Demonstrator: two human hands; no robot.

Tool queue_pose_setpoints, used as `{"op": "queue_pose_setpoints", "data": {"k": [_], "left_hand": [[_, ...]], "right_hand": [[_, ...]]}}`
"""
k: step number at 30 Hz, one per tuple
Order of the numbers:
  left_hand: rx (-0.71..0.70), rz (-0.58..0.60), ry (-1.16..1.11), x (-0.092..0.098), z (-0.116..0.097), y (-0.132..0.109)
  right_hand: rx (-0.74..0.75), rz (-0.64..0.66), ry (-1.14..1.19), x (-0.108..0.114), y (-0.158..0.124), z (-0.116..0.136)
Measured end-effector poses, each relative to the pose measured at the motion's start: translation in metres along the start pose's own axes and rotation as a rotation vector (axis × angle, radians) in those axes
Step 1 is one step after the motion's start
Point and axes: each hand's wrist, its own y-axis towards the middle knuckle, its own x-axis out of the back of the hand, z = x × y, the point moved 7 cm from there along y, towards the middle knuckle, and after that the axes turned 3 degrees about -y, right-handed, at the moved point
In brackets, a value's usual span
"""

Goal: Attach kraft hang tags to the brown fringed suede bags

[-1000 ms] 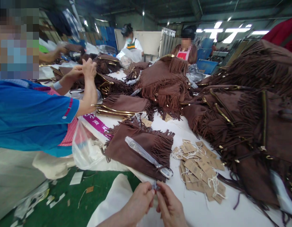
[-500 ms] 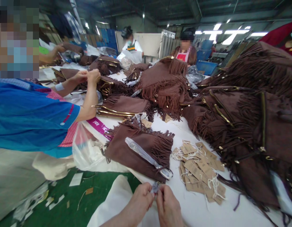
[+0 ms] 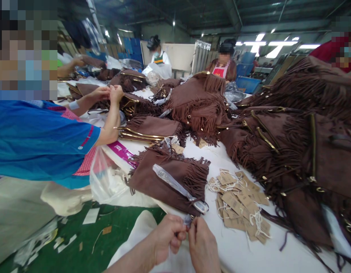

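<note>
A brown fringed bag lies flat on the white table before me, with a clear-plastic-wrapped strip across it. At the bag's near corner, my left hand and my right hand are close together with curled fingers. Both pinch a small plastic-wrapped piece, bluish and crumpled, beside a thin brown cord. The fingers hide most of this piece, so its kind is unclear. Right of the bag lies a heap of brown paper tags with white strings.
Piles of brown fringed bags with gold zips cover the right side and the table's middle. A co-worker in a blue top stands at left, both hands raised. Other people are across the table. Paper scraps litter the green floor.
My left hand has turned slightly, its lower fingers showing more, and the right hand has closed further around the small piece. The view has shifted slightly; the bag and tags lie as before.
</note>
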Motion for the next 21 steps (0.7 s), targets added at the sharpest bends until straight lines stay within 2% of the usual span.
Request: {"op": "queue_pose_setpoints", "data": {"k": [4,9,12,14,17,21], "left_hand": [[0.039,0.012,-0.027,0.001,-0.004,0.0],[0.108,0.039,-0.047,0.0,-0.006,-0.002],[0.027,0.05,-0.012,-0.002,-0.008,-0.001],[-0.055,0.084,-0.008,-0.006,-0.008,0.0],[-0.1,0.106,-0.007,-0.01,-0.002,0.001],[-0.162,0.082,0.1,-0.012,-0.002,0.001]], "right_hand": [[-0.073,-0.024,0.093,0.006,0.002,0.0],[-0.23,0.022,0.54,0.007,-0.001,-0.012],[-0.33,0.028,0.7,0.007,-0.006,-0.017],[-0.367,0.078,0.765,0.003,-0.01,-0.016],[-0.38,0.155,0.851,-0.006,-0.014,-0.013],[-0.396,0.165,0.889,-0.014,-0.014,-0.017]]}}
